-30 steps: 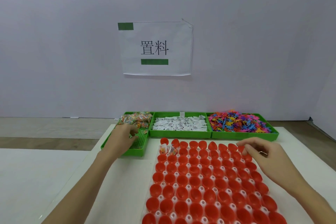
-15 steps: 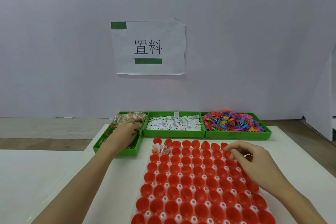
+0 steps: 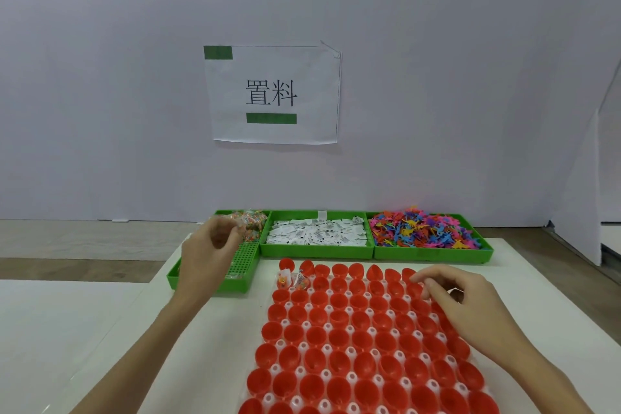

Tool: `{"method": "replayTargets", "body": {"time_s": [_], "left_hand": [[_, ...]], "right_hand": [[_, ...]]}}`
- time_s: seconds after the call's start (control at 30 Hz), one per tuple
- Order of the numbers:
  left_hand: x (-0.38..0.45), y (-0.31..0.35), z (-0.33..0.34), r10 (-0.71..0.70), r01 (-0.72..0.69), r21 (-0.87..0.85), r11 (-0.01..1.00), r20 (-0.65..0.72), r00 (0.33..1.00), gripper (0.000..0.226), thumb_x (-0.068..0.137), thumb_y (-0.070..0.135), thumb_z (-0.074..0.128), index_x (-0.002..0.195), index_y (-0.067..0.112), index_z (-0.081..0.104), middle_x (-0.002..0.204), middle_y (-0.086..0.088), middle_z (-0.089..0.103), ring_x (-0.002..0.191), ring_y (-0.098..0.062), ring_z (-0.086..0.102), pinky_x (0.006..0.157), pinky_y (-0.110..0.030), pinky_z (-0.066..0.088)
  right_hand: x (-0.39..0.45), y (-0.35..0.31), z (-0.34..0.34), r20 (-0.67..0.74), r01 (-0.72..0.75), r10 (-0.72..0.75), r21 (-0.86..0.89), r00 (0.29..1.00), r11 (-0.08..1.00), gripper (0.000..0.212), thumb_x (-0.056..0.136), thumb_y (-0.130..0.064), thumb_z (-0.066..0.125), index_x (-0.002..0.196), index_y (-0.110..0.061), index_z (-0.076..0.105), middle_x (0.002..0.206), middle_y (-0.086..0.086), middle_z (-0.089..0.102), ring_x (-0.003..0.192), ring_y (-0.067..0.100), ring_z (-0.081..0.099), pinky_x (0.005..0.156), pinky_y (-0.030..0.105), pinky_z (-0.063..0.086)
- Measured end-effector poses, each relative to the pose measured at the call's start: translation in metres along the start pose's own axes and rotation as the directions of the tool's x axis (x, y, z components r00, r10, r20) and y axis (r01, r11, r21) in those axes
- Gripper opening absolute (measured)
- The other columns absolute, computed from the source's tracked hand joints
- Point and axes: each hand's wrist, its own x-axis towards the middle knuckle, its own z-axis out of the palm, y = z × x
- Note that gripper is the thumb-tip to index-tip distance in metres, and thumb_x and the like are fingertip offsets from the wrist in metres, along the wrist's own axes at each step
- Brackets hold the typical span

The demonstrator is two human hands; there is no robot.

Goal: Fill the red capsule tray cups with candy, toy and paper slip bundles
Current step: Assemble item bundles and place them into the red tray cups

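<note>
The red capsule tray (image 3: 339,336) lies on the white table in front of me. Two cups at its far left corner hold bundles (image 3: 291,280); the other cups in view hold nothing. Behind it stand three green bins: candy packets (image 3: 250,223) on the left, paper slips (image 3: 317,233) in the middle, coloured toys (image 3: 426,232) on the right. My left hand (image 3: 208,252) is lifted above the candy bin (image 3: 215,282) and pinches a blurred candy packet at its fingertips. My right hand (image 3: 460,299) hovers over the tray's far right cups, fingers loosely curled, nothing visible in it.
A paper sign (image 3: 272,94) is taped to the grey wall behind the bins. The white table (image 3: 208,339) ends at its left edge near my left forearm, with a lower white surface (image 3: 50,329) beyond. A white panel (image 3: 581,198) stands at the far right.
My left hand has risen out of the candy bin with a packet in its fingertips. My right hand has stayed over the tray's right side.
</note>
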Motion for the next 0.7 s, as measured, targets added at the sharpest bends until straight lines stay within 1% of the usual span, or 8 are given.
{"method": "replayTargets", "body": {"time_s": [0.13, 0.2, 0.33, 0.47, 0.53, 0.6, 0.63, 0.7], "left_hand": [[-0.047, 0.005, -0.011, -0.114, 0.113, -0.292, 0.950, 0.012, 0.993, 0.024, 0.101, 0.008, 0.058, 0.090, 0.024, 0.072, 0.074, -0.005, 0.072, 0.066, -0.014, 0.069, 0.065, -0.020, 0.055], [-0.060, 0.001, -0.014, -0.119, 0.122, -0.323, 0.938, 0.029, 0.992, 0.026, 0.101, 0.006, 0.057, 0.094, 0.026, 0.072, 0.069, -0.007, 0.068, 0.061, -0.014, 0.064, 0.059, -0.018, 0.053], [-0.063, -0.006, -0.013, -0.074, 0.108, -0.329, 0.938, 0.114, 0.991, 0.024, 0.102, 0.006, 0.055, 0.108, 0.024, 0.070, 0.071, -0.011, 0.067, 0.061, -0.020, 0.063, 0.059, -0.022, 0.054], [-0.063, -0.010, -0.009, -0.060, 0.132, -0.354, 0.926, 0.207, 0.977, 0.023, 0.102, 0.006, 0.057, 0.106, 0.020, 0.074, 0.076, -0.011, 0.071, 0.066, -0.025, 0.068, 0.064, -0.026, 0.058], [-0.066, -0.011, -0.007, -0.051, 0.137, -0.349, 0.927, 0.243, 0.969, 0.020, 0.099, 0.007, 0.060, 0.106, 0.020, 0.073, 0.080, -0.011, 0.073, 0.068, -0.025, 0.071, 0.066, -0.028, 0.059], [-0.068, -0.011, -0.006, -0.034, 0.130, -0.348, 0.928, 0.269, 0.962, 0.017, 0.096, 0.007, 0.066, 0.106, 0.019, 0.072, 0.082, -0.012, 0.074, 0.069, -0.024, 0.073, 0.067, -0.029, 0.060], [-0.069, -0.011, -0.006, -0.026, 0.126, -0.352, 0.927, 0.276, 0.961, 0.016, 0.094, 0.008, 0.069, 0.106, 0.018, 0.071, 0.082, -0.012, 0.075, 0.069, -0.024, 0.073, 0.067, -0.029, 0.060], [-0.069, -0.010, -0.006, -0.020, 0.128, -0.372, 0.919, 0.282, 0.959, 0.015, 0.092, 0.009, 0.072, 0.105, 0.016, 0.070, 0.081, -0.012, 0.075, 0.070, -0.025, 0.074, 0.066, -0.028, 0.060]], "right_hand": [[0.001, -0.011, 0.004, 0.008, 0.030, -0.030, -0.017, 1.000, 0.999, 0.031, 0.099, -0.011, 0.061, 0.093, -0.039, 0.074, 0.078, -0.015, 0.073, 0.081, 0.002, 0.067, 0.066, 0.012, 0.048], [0.007, -0.021, 0.010, 0.042, 0.061, -0.059, -0.057, 0.997, 0.996, 0.030, 0.099, -0.013, 0.061, 0.095, -0.040, 0.074, 0.081, -0.019, 0.073, 0.085, 0.000, 0.067, 0.070, 0.011, 0.049], [0.041, -0.039, 0.028, 0.168, 0.138, -0.107, -0.182, 0.980, 0.974, 0.023, 0.100, -0.016, 0.060, 0.103, -0.034, 0.074, 0.084, -0.023, 0.072, 0.089, -0.008, 0.065, 0.076, 0.006, 0.047], [0.097, -0.046, 0.057, 0.234, 0.189, -0.117, -0.317, 0.965, 0.929, 0.021, 0.103, -0.022, 0.057, 0.112, -0.019, 0.076, 0.091, -0.013, 0.073, 0.074, -0.006, 0.064, 0.065, 0.006, 0.043], [0.123, -0.046, 0.071, 0.251, 0.201, -0.110, -0.371, 0.962, 0.907, 0.023, 0.104, -0.023, 0.057, 0.112, -0.014, 0.076, 0.087, -0.008, 0.071, 0.058, -0.005, 0.057, 0.054, 0.008, 0.039], [0.143, -0.041, 0.084, 0.272, 0.191, -0.075, -0.428, 0.959, 0.883, 0.024, 0.103, -0.021, 0.057, 0.108, -0.008, 0.077, 0.088, 0.001, 0.075, 0.049, 0.000, 0.050, 0.052, 0.012, 0.038], [0.151, -0.039, 0.090, 0.285, 0.180, -0.050, -0.452, 0.957, 0.874, 0.025, 0.103, -0.019, 0.058, 0.104, -0.003, 0.077, 0.094, 0.008, 0.077, 0.051, 0.003, 0.051, 0.056, 0.015, 0.044], [0.162, -0.032, 0.100, 0.304, 0.161, -0.006, -0.487, 0.953, 0.858, 0.023, 0.100, -0.015, 0.062, 0.097, 0.003, 0.077, 0.105, 0.016, 0.077, 0.068, 0.020, 0.066, 0.079, 0.034, 0.058]]}}
